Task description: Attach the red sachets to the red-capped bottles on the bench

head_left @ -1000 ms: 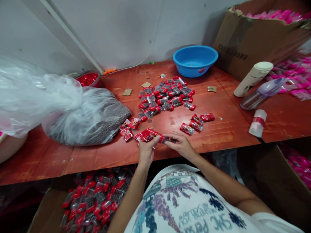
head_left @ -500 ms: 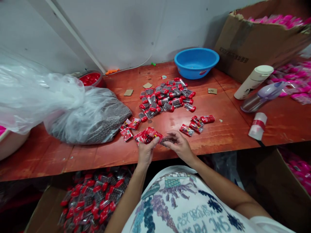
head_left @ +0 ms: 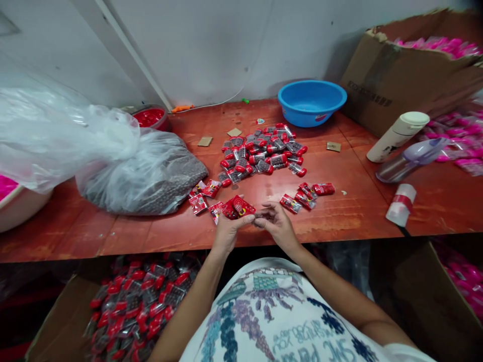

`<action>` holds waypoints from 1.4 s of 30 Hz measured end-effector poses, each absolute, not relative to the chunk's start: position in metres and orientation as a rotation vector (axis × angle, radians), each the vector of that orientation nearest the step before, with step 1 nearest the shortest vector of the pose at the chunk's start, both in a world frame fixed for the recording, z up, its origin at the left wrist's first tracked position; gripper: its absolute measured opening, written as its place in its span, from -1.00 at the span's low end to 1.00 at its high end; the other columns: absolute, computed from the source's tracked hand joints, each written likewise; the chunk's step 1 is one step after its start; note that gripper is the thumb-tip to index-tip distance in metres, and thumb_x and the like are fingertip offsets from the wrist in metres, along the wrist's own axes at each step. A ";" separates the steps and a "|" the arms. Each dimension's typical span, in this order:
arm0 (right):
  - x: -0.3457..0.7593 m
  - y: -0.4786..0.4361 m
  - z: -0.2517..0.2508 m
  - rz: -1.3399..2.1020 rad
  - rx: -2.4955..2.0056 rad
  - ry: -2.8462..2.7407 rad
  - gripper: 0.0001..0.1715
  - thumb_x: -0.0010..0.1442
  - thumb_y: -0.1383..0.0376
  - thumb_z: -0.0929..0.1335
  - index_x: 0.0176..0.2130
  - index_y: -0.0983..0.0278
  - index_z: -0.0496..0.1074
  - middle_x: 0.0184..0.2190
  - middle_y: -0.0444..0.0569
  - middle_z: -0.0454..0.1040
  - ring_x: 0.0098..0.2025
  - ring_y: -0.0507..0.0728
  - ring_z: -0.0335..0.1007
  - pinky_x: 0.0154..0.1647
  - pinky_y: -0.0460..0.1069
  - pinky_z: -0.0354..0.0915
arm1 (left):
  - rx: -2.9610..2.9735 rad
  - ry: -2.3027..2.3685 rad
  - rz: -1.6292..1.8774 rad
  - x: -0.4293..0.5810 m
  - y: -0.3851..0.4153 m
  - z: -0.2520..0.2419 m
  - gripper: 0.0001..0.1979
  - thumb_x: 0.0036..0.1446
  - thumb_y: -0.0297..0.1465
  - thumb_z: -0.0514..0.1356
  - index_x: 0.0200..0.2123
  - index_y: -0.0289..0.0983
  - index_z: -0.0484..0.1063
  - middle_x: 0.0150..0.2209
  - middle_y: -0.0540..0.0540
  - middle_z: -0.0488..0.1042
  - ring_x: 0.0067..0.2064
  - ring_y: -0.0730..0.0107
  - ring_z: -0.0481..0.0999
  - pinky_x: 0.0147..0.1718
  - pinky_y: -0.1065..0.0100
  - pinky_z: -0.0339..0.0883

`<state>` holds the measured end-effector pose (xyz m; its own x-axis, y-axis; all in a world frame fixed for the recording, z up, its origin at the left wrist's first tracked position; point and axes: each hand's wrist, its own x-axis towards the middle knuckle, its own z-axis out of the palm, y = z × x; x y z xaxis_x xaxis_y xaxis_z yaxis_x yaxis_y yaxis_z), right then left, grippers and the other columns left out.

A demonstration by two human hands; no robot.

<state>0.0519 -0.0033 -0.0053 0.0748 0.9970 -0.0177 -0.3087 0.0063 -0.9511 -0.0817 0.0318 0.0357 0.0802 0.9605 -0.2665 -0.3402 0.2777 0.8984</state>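
My left hand [head_left: 227,234] grips a red printed packet [head_left: 244,206], its thumb lying across the front. At the packet's right end, the fingers of my right hand [head_left: 279,225] are bent and pinched together around something small and dark, mostly hidden by the fingertips. Several more red packets [head_left: 198,203] lie just left of my left hand. To the right of my right hand rests a small group of clear-and-red filled packets [head_left: 303,199]. Beyond both hands spreads a pile of small dark containers with red caps [head_left: 260,153].
A tied clear plastic bag [head_left: 151,176] of dark pieces sits at left, a red tub [head_left: 153,116] behind it. A blue basin [head_left: 312,103] stands at the back. At right are a white flask [head_left: 396,136], a purple-lidded bottle [head_left: 409,160], a roll [head_left: 401,205] and a cardboard box [head_left: 400,85].
The camera view has shifted slightly. My left thumb now reaches farther right along the packet, close to my right fingertips. Both hands keep their place above the table's front edge.
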 end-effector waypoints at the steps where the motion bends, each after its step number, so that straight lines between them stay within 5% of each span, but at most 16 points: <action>1: 0.053 -0.003 -0.005 1.275 -1.019 -0.910 -0.51 0.02 0.24 0.46 -0.09 0.15 0.24 -0.27 -0.12 0.44 -0.27 0.06 0.43 -0.30 -0.05 0.41 | 0.745 1.038 1.114 -0.081 0.031 0.035 -0.43 -0.38 -0.53 0.45 -0.16 -0.30 0.46 -0.35 -0.06 0.57 -0.33 0.33 0.55 -0.25 0.33 0.40; 8: 0.063 -0.004 -0.007 1.279 -1.104 -1.054 -0.51 -0.02 0.22 0.47 -0.08 0.15 0.34 -0.15 -0.07 0.42 -0.25 0.07 0.41 -0.20 -0.02 0.39 | 0.715 1.042 1.216 -0.082 0.034 0.036 -0.51 -0.36 -0.56 0.44 -0.24 -0.32 0.48 -0.44 0.02 0.52 -0.42 0.45 0.50 -0.31 0.41 0.37; 14: 0.062 -0.006 -0.010 1.218 -1.132 -1.164 -0.72 0.08 0.23 0.41 -0.15 0.20 0.46 -0.26 -0.05 0.47 -0.23 0.09 0.41 -0.18 -0.01 0.37 | 0.732 1.129 1.166 -0.081 0.033 0.026 -0.40 -0.40 -0.54 0.45 -0.15 -0.31 0.46 -0.47 0.02 0.52 -0.45 0.43 0.49 -0.34 0.40 0.37; 24: 0.071 0.003 -0.013 1.406 -1.079 -0.878 -0.52 -0.08 0.22 0.50 -0.10 0.19 0.51 -0.27 -0.09 0.51 -0.25 0.08 0.42 -0.20 -0.01 0.38 | 0.718 1.056 1.180 -0.075 0.027 0.030 -0.71 -0.31 -0.49 0.44 -0.42 -0.35 0.49 -0.45 -0.04 0.55 -0.40 0.38 0.53 -0.28 0.35 0.40; 38: 0.089 -0.001 -0.021 1.251 -1.217 -1.058 -0.65 0.05 0.21 0.41 -0.11 0.20 0.52 -0.25 -0.06 0.51 -0.26 0.10 0.41 -0.24 -0.01 0.37 | 0.527 0.929 1.066 -0.068 0.027 0.013 -0.64 -0.23 -0.51 0.41 -0.27 -0.37 0.49 -0.33 -0.15 0.59 -0.31 0.25 0.58 -0.23 0.25 0.46; 42: 0.143 -0.001 -0.026 0.855 -1.534 -1.053 -0.53 0.11 0.11 0.35 -0.02 0.24 0.47 -0.20 0.01 0.51 -0.25 0.14 0.41 -0.23 0.05 0.36 | 0.386 0.931 1.039 -0.078 0.032 0.009 -0.60 -0.10 -0.52 0.34 -0.12 -0.34 0.43 -0.21 -0.26 0.59 -0.20 0.12 0.59 -0.18 0.12 0.46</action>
